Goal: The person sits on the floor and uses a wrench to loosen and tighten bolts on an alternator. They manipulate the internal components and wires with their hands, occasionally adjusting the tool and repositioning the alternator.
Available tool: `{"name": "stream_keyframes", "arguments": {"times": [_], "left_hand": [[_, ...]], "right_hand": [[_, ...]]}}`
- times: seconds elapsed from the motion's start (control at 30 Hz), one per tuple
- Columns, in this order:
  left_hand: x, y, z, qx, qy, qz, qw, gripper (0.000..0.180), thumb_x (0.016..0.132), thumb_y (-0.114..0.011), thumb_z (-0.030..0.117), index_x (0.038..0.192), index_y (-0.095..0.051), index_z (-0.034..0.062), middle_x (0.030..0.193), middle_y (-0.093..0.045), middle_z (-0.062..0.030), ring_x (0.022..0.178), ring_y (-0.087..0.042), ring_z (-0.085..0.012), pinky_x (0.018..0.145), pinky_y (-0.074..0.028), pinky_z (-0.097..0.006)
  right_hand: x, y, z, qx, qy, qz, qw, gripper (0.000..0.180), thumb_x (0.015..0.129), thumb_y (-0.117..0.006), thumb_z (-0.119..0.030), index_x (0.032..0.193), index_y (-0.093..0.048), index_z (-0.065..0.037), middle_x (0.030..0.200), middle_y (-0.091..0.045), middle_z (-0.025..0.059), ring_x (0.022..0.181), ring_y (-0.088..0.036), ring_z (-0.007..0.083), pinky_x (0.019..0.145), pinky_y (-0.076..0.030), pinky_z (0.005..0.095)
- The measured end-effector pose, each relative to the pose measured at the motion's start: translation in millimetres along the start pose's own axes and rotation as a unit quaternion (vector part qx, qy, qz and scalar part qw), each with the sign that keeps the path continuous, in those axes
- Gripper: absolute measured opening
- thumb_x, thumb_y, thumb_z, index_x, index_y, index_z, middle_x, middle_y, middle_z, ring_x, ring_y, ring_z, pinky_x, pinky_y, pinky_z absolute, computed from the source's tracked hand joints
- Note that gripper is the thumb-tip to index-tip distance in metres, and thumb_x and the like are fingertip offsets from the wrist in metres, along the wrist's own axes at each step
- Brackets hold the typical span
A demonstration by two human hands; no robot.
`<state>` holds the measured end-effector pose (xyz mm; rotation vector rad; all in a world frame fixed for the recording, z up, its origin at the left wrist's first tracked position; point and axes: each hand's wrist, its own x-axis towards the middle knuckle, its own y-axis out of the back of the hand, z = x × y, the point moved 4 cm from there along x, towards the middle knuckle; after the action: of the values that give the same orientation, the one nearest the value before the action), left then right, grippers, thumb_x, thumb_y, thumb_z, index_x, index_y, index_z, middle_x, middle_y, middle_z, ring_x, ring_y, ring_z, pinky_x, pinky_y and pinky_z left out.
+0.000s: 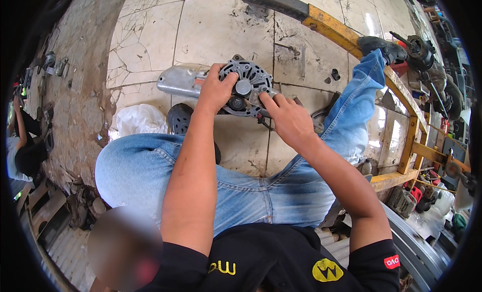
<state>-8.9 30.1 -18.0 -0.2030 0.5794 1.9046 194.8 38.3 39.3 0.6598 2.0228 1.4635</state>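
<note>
An alternator with a slotted round metal housing is held up in front of me, over the tiled floor. My left hand wraps round its left side, the thumb lying on the slotted face. On its lower right edge my right hand rests with the index finger pressed to the housing and the other fingers curled beside it. A short dark wire hangs below the alternator near that hand. Behind it, a long silver metal cover lies on the tiles, partly hidden by my left hand.
A yellow and black steel frame runs along the right, with my shoe near it. A white plastic bag lies left, beside a dark sandal. Small parts lie on the tiles. Another person sits at the far left.
</note>
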Motion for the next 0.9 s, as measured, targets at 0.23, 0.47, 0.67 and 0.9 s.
{"name": "stream_keyframes", "arguments": {"times": [0.23,0.47,0.67,0.9], "left_hand": [[-5.0,0.7,-4.8,-0.018,0.016,-0.012,1.000,0.048,0.086,-0.064,0.029,0.123,-0.056,-0.0016,0.108,-0.068,-0.0181,0.098,-0.064,-0.0246,0.090,-0.049,-0.033],[4.1,-0.9,-1.6,-0.031,0.006,-0.007,0.999,0.049,0.086,-0.064,0.029,0.124,-0.056,-0.0012,0.109,-0.068,-0.0186,0.099,-0.064,-0.0247,0.090,-0.049,-0.034],[5.6,-1.2,-3.0,-0.002,0.000,-0.001,1.000,0.050,0.085,-0.063,0.030,0.125,-0.056,-0.0009,0.111,-0.067,-0.0192,0.101,-0.064,-0.0263,0.091,-0.049,-0.035],[3.8,-1.3,-5.3,-0.026,0.001,-0.002,1.000,0.050,0.085,-0.064,0.030,0.124,-0.056,-0.0006,0.110,-0.067,-0.0193,0.101,-0.064,-0.0269,0.092,-0.048,-0.034]], "right_hand": [[-3.5,-0.1,-9.8,-0.009,-0.026,-0.053,0.998,0.049,0.087,-0.059,-0.009,0.135,-0.049,-0.015,0.100,-0.060,0.0120,0.086,-0.066,0.0326,0.065,-0.056,0.0426],[3.0,0.5,-14.6,-0.023,-0.077,-0.051,0.995,0.052,0.086,-0.059,-0.007,0.137,-0.048,-0.013,0.101,-0.060,0.0130,0.086,-0.066,0.0336,0.065,-0.056,0.0428],[-3.6,0.9,-3.0,0.008,-0.027,-0.014,1.000,0.046,0.090,-0.058,-0.011,0.135,-0.048,-0.016,0.101,-0.060,0.0125,0.087,-0.066,0.0327,0.066,-0.056,0.0445],[-0.6,-0.7,-11.4,-0.004,-0.075,-0.052,0.996,0.047,0.091,-0.057,-0.011,0.136,-0.046,-0.016,0.102,-0.060,0.0131,0.088,-0.066,0.0340,0.067,-0.055,0.0461]]}}
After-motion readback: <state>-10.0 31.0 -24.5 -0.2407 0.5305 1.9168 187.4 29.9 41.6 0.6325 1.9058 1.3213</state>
